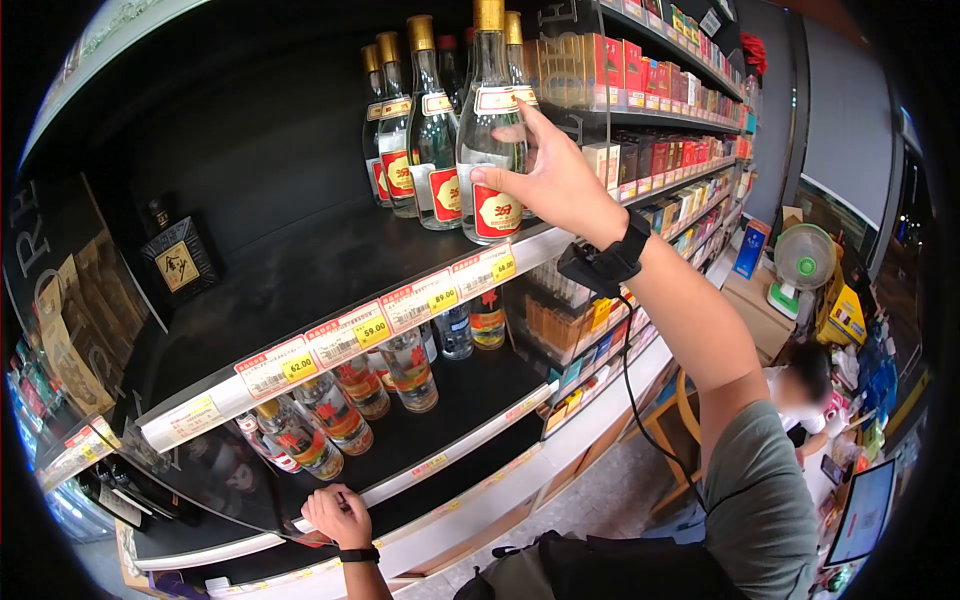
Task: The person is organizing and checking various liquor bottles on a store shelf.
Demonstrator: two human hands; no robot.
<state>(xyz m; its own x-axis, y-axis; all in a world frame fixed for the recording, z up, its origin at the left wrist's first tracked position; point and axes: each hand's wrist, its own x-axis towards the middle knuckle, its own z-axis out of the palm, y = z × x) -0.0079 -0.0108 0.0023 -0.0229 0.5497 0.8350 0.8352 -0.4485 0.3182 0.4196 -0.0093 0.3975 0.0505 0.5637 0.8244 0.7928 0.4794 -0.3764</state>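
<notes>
Two hands are in view, at different heights. The right hand (555, 180) is raised to the upper shelf (300, 270) and wrapped round a clear glass bottle (490, 215) with a red label: the thumb is on its front and the fingers are spread behind its shoulder. The bottle stands upright at the front edge of that shelf, just above the price strip (400, 305), and touches or nearly touches the neighbouring bottles (432, 150) in the row. The left hand (338, 515) is curled narrow against the lip of the lower shelf (450, 455); whether it holds anything cannot be told. Main risk, as judged: the grasp is high, one-handed and at full reach on smooth glass, so a slip would send the bottle off the edge onto the bottles below (335, 410) or the floor. Second risk: a sideways pull could knock the adjacent bottles, which stand close together. Third risk: the cable (628, 370) hanging from the right wrist could snag on the shelf edge. A seated person (800, 385) is close by, below and to the right, within range of broken glass.
</notes>
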